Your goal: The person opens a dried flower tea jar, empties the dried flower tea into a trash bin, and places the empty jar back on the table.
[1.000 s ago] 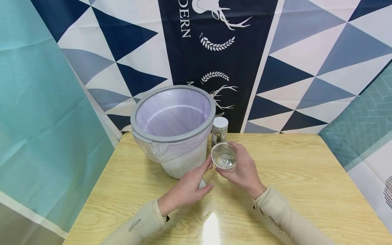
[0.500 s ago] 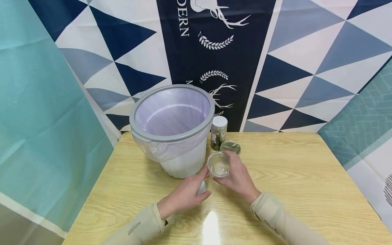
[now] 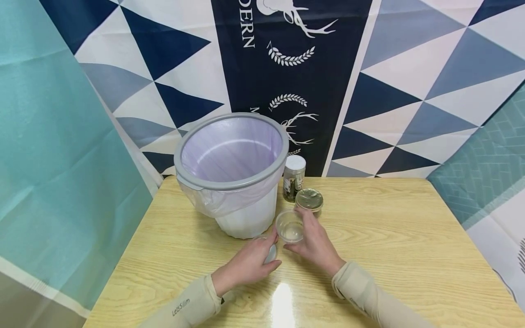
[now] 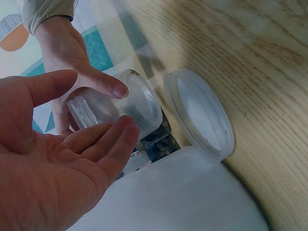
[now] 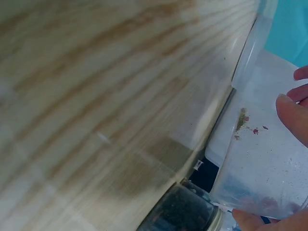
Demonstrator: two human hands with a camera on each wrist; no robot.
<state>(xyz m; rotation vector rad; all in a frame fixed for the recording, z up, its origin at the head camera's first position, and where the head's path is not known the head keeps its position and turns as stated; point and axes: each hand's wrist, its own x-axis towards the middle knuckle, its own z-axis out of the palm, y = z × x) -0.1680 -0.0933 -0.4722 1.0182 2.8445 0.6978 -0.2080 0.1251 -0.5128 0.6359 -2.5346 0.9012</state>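
Observation:
My right hand (image 3: 312,240) grips a clear plastic jar (image 3: 290,227) by its side, the jar tilted with its mouth toward me. Small green and reddish crumbs cling inside the jar (image 5: 248,137) in the right wrist view. Close to its left side is my left hand (image 3: 248,264), fingers extended and thumb apart, holding nothing; in the left wrist view its fingertips (image 4: 126,126) overlap the jar, and I cannot tell if they touch. A translucent round lid (image 4: 202,115) lies on the table by the left hand, partly covered by it in the head view.
A white bin (image 3: 246,223) with a grey rim and a purplish liner stands behind my left hand. Right of it are a white-capped jar (image 3: 293,180) with dark contents and a shiny-topped round container (image 3: 309,199), partly behind my right hand. The wooden table (image 3: 393,237) extends to the right.
My right hand has moved toward me and slightly left with the jar, uncovering the shiny-topped container behind it. My left hand has barely shifted.

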